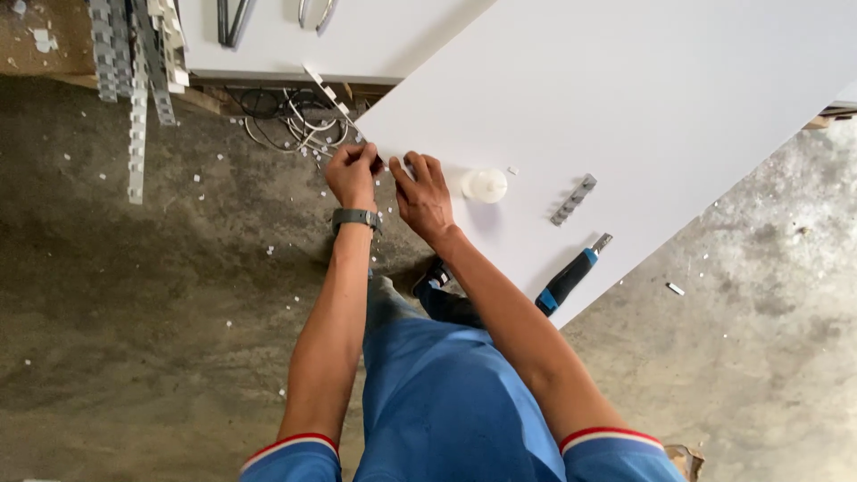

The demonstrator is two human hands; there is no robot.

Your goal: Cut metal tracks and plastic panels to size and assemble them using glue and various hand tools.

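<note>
I stand over a large white board (pixel 643 98) that lies slanted across my view, and both my hands meet at its near corner. My left hand (pixel 351 174) is at the very edge of the board, the fingers curled and pinched on something small and dark at the corner; it is too small here, so I cannot tell for sure what it is. On this wrist I wear a grey watch (pixel 356 217). My right hand (pixel 423 198) lies on the board just beside the left one, fingers bent and pressed down on the white surface near the same corner, and I cannot tell if it holds anything. Just to the right of this hand a small white round bottle (pixel 485 185) stands on the board. Further right lies a short grey strip with square segments (pixel 573 199), and near the board's lower edge a knife with a black and blue handle (pixel 568 278) lies with its blade pointing up toward the strip. Under the board is a rough concrete floor (pixel 134 295), scattered with many small white bits. At the top left several long grey segmented strips (pixel 136 80) hang down, and a bundle of cables (pixel 290 120) lies under the edge of a white cabinet (pixel 357 36). I wear blue clothes with red and white trim on the sleeves.
</note>
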